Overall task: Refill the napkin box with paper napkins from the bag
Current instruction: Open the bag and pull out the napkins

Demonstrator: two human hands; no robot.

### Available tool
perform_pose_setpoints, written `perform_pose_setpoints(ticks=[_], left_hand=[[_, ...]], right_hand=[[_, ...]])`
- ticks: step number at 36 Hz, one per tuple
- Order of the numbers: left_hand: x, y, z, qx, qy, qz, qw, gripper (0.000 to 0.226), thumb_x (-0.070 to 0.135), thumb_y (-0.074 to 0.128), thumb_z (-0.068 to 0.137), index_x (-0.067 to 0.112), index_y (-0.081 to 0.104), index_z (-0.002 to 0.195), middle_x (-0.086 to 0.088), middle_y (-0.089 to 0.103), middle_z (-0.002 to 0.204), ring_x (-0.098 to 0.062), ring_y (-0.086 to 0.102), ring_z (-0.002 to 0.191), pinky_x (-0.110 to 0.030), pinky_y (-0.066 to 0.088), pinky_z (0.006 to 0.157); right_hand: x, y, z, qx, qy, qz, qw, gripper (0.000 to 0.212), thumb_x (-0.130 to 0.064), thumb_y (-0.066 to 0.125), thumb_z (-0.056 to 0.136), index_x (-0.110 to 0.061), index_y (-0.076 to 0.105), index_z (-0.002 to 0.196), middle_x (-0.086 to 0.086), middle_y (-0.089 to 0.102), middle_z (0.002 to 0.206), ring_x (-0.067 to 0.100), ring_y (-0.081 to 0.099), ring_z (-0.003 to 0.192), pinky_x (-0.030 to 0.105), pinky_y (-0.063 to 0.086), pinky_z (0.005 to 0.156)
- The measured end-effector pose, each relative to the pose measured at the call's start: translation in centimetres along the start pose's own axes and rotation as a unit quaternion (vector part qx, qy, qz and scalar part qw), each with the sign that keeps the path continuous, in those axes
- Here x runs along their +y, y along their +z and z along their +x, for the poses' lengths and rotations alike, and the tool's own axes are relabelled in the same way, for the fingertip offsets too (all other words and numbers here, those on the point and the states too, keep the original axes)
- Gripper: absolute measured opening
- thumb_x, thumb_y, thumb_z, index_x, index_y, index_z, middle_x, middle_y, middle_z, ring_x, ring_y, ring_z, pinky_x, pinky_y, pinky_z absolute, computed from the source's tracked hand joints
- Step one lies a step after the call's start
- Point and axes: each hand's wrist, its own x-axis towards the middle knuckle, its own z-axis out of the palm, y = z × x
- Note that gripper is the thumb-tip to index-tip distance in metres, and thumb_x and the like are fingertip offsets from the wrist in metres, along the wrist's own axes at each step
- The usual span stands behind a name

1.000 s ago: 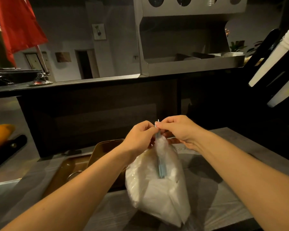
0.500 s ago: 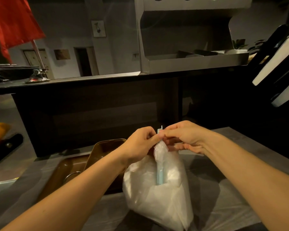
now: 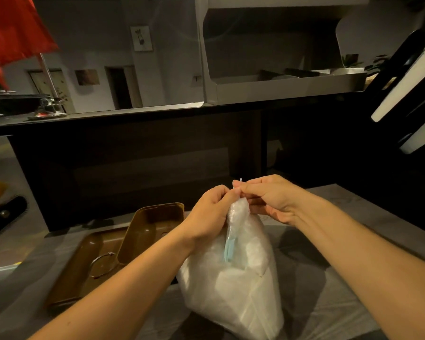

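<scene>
Plastic bag (image 3: 233, 285): upright, neck pinched directly beneath both hands.
Left hand (image 3: 210, 217): neck pinched.
Right hand (image 3: 271, 198): top pinched.
Napkin box (image 3: 123, 246): left of left hand, open.

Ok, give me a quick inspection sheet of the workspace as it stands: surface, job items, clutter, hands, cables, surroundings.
Surface: grey table, dimly lit.
Job's things: clear bag of white napkins, upright, neck gathered, blue strip hanging down its front; brown box open left of it, no napkins seen inside; lid with metal ring lying flat beside the box.
Clutter: nothing seen.
Hands: left hand and right hand both pinch the bag's neck.
Cables: nothing seen.
Surroundings: dark counter behind, steel shelf, red flag.
</scene>
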Motion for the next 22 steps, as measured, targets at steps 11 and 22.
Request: perform_pose_setpoints(ticks=[11,22], left_hand=[[-0.16,0.34,-0.18,0.029,0.014,0.040,0.999,0.047,0.047,0.040,0.105,0.005,0.061,0.100,-0.016,0.063,0.098,-0.026,0.060,0.087,-0.042,0.056,0.086],[0.06,0.45,-0.25,0.042,0.018,0.053,0.998,0.048,0.041,0.038,0.107,0.000,0.061,0.105,-0.021,0.064,0.103,-0.029,0.062,0.089,-0.050,0.054,0.090]], right_hand=[[0.71,0.34,0.20,-0.021,0.005,0.050,0.999,0.021,-0.023,0.069,0.093,-0.005,0.077,0.098,0.004,0.077,0.079,0.011,0.074,0.071,0.022,0.057,0.061],[0.77,0.69,0.48,0.009,-0.008,0.017,1.000,0.021,-0.026,0.071,0.092,-0.006,0.078,0.095,0.003,0.077,0.077,0.010,0.073,0.066,0.021,0.056,0.059]])
